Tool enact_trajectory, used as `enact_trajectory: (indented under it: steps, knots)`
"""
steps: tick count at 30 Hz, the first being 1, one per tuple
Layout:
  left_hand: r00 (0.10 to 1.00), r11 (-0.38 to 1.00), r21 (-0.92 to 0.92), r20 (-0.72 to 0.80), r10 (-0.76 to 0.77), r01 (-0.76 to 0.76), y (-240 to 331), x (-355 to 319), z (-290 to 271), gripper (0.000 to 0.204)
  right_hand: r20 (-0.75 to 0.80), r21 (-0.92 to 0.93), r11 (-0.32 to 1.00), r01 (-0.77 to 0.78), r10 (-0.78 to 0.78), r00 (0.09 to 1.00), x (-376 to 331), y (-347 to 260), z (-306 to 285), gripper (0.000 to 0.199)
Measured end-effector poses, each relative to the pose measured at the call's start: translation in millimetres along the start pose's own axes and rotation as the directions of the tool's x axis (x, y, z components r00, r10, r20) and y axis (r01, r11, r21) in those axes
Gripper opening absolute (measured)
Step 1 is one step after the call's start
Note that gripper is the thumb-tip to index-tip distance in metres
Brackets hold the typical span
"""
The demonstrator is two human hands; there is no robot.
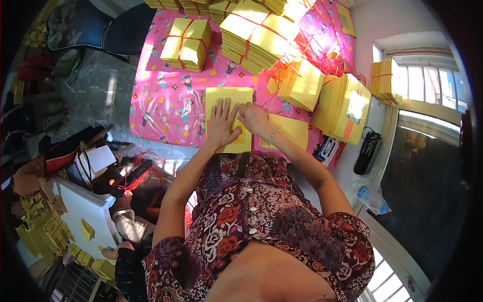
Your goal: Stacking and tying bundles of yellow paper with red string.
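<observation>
A yellow paper sheet lies upright before me on the pink patterned tablecloth. My left hand rests flat on it with the fingers spread. An orange-yellow patch shows beside its thumb. My right hand, with a beaded bracelet at the wrist, has its fingers curled together at the sheet's right side, close to my left fingers. What they pinch, if anything, is hidden. Partly under my right forearm sits a low pile of yellow paper.
Bundles of yellow paper tied with red string stand at the back, with loose red strings among them. More yellow stacks stand on the right, near a black case and a plastic bottle. Another person's hand is at a white table, lower left.
</observation>
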State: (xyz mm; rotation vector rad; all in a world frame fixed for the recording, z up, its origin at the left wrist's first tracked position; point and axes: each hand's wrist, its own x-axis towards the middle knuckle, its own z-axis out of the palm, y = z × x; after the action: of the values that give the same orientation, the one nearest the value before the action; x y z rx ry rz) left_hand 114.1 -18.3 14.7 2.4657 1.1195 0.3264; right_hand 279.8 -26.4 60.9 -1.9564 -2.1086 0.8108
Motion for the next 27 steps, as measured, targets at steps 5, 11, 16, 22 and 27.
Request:
enact_trajectory:
  steps: [5, 11, 16, 22, 27]
  knots:
    - [1.0, 1.0, 0.015, 0.006, -0.01, 0.01, 3.9, -0.8, 1.4, 0.084, -0.05, 0.063, 0.995, -0.073, 0.076, 0.996, 1.7, 16.7, 27.8, 0.02]
    - [1.0, 1.0, 0.004, 0.02, -0.022, 0.022, 1.6, 1.5, 3.3, 0.084, 0.022, 0.147, 0.987, -0.07, 0.067, 0.998, 2.6, 21.4, 15.0, 0.02]
    - [0.999, 1.0, -0.025, 0.039, -0.014, 0.015, -0.5, 3.1, -0.9, 0.085, 0.059, 0.128, 0.991, -0.038, 0.03, 0.998, 9.3, 29.1, 23.8, 0.022]
    - [0.998, 0.998, 0.052, 0.054, -0.028, 0.025, -20.8, -13.6, -8.8, 0.085, 0.068, 0.11, 0.994, -0.008, 0.001, 0.998, 8.3, 25.4, 24.1, 0.023]
    - [0.995, 0.998, 0.054, 0.095, -0.022, 0.017, -23.4, -15.3, -8.5, 0.084, 0.022, 0.154, 0.988, -0.009, 0.006, 1.0, 5.7, 27.8, 30.6, 0.024]
